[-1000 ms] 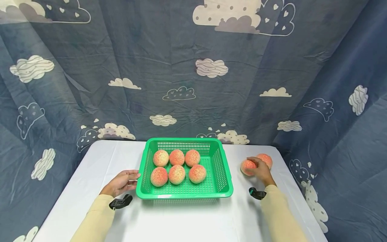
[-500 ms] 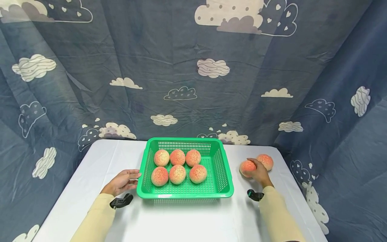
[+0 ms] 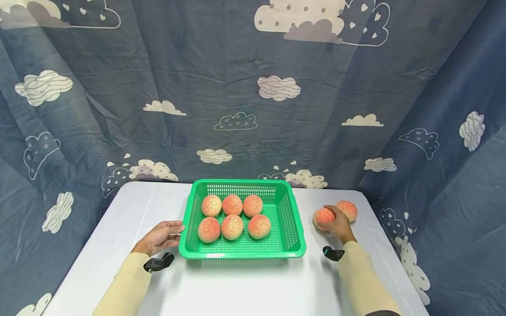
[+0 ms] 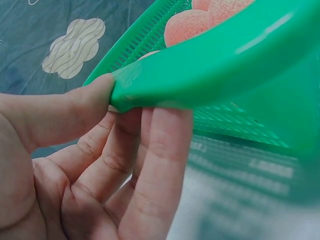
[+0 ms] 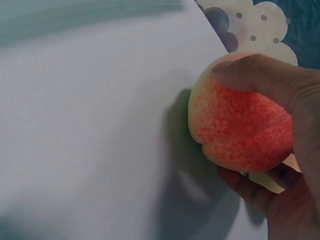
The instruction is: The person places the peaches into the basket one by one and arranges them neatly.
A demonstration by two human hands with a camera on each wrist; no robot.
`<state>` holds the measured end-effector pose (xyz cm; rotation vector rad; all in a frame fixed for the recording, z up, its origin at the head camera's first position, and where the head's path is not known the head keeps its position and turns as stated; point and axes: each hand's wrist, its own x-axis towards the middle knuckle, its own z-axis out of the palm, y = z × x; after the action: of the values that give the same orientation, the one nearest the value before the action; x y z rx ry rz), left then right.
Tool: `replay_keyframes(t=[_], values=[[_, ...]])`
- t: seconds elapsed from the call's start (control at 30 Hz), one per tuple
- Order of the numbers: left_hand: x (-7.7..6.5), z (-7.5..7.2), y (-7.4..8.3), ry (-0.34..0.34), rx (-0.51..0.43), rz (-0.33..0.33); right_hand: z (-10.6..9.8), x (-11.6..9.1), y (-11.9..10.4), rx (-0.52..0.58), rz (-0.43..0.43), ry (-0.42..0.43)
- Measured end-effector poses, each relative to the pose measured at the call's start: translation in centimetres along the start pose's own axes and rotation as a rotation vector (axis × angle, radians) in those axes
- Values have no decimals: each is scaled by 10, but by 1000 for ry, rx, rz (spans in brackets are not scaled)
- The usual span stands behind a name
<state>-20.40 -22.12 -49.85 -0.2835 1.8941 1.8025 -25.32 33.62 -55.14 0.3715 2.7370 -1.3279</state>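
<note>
A green plastic basket (image 3: 245,255) stands mid-table with several peaches (image 3: 232,227) in two rows inside it; its right part shows bare mesh. My left hand (image 3: 160,238) is at the basket's left rim. In the left wrist view the thumb (image 4: 75,112) lies against the rim's edge and the fingers (image 4: 162,150) reach beneath it, pinching it. To the right of the basket, my right hand (image 3: 341,224) holds a reddish peach (image 5: 242,122), thumb on one side and fingers on the other. Just behind that hand lies another peach (image 3: 347,210) on the table.
A white cloth covers the table (image 3: 245,289). Behind it and along both sides hangs a dark blue curtain (image 3: 221,66) with cloud prints. A black strap device (image 3: 159,262) is on the left wrist, and a similar one (image 3: 333,253) on the right.
My right hand and its peach have shifted very slightly left since a second ago. The left hand keeps its place at the basket rim.
</note>
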Motion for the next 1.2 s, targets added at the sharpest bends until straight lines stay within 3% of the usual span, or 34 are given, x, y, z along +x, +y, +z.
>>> replay_keyframes(t=[0.33, 1.2], values=[[-2, 1, 2, -10, 0, 14, -10, -4, -11, 37, -77, 28], [0, 0, -1, -4, 9, 3, -35, -45, -76, 44, -250, -122]])
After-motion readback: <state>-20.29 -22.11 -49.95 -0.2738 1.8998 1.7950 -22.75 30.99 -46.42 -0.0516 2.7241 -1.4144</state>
